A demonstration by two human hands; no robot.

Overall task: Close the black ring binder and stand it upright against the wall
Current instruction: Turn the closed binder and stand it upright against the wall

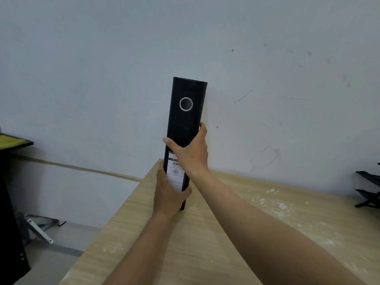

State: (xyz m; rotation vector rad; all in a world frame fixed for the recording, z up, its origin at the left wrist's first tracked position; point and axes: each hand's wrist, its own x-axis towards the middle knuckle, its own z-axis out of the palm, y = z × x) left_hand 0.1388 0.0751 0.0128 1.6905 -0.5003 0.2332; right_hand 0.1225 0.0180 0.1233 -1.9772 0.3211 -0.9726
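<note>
Binder (pixel 186 120) upright, gripped: right hand (pixel 190 153) mid-spine, left hand (pixel 167 194) seemingly lower.

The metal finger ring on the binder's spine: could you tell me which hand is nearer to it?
Right. The right hand grips the binder mid-spine, just below the ring; the left hand holds its base, farther down.

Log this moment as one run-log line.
binder: closed, upright, spine out | left hand: grips lower spine | right hand: grips mid spine | wall contact: unclear

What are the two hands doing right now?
Left hand: gripping the black ring binder low down.
Right hand: gripping the binder's middle.
</note>
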